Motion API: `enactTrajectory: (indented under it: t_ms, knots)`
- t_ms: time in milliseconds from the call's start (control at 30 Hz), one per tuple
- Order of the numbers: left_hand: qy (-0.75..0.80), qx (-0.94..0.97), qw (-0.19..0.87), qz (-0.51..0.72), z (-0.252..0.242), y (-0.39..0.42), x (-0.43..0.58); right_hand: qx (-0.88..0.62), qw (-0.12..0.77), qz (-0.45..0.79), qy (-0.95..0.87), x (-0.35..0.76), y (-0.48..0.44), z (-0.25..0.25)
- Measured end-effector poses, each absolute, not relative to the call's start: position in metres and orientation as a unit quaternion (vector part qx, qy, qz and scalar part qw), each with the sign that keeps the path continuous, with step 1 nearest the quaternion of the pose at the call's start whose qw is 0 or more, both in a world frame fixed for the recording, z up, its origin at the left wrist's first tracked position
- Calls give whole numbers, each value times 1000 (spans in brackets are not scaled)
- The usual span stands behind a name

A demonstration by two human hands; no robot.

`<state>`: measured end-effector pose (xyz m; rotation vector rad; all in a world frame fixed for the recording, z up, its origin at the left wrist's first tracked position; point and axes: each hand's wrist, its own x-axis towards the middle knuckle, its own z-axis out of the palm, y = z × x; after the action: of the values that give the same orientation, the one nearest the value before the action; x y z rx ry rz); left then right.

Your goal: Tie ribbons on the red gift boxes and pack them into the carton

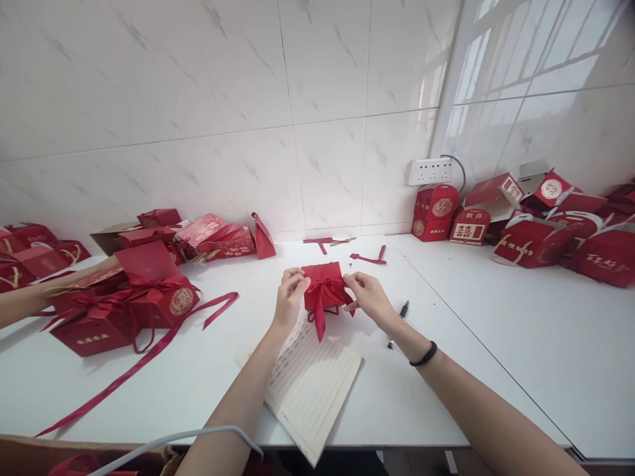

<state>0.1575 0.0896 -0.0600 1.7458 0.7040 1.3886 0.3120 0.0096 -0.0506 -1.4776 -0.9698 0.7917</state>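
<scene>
A small red gift box [322,271] stands in front of me at the near-middle of the table, with a red ribbon bow [325,289] tied across its front. One ribbon tail hangs down over the notebook's top edge. My left hand [290,296] pinches the bow's left side between thumb and fingers. On the other side my right hand [368,295] is closed on the bow's right side. The fingers partly hide the loops. Beneath my forearms lies an open lined notebook [317,390] with handwriting on it.
A black pen [398,324] lies beside my right wrist. Red ribboned boxes [124,311] and a long loose ribbon [133,360] are at left, where another person's arm [30,301] reaches in. Red boxes [536,238] crowd the right. A grey cable [198,432] crosses my left forearm.
</scene>
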Motion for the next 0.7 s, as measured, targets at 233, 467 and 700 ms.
enactTrajectory:
  t_ms: [233, 467, 700]
  knots:
    - [298, 706, 369, 526, -57, 84, 159, -628, 563, 338, -417, 312, 9, -50]
    - [283, 706, 380, 527, -63, 87, 159, -603, 598, 338, -405, 315, 13, -54]
    - [282, 664, 423, 549, -64, 92, 161, -590, 614, 354, -385, 315, 15, -55]
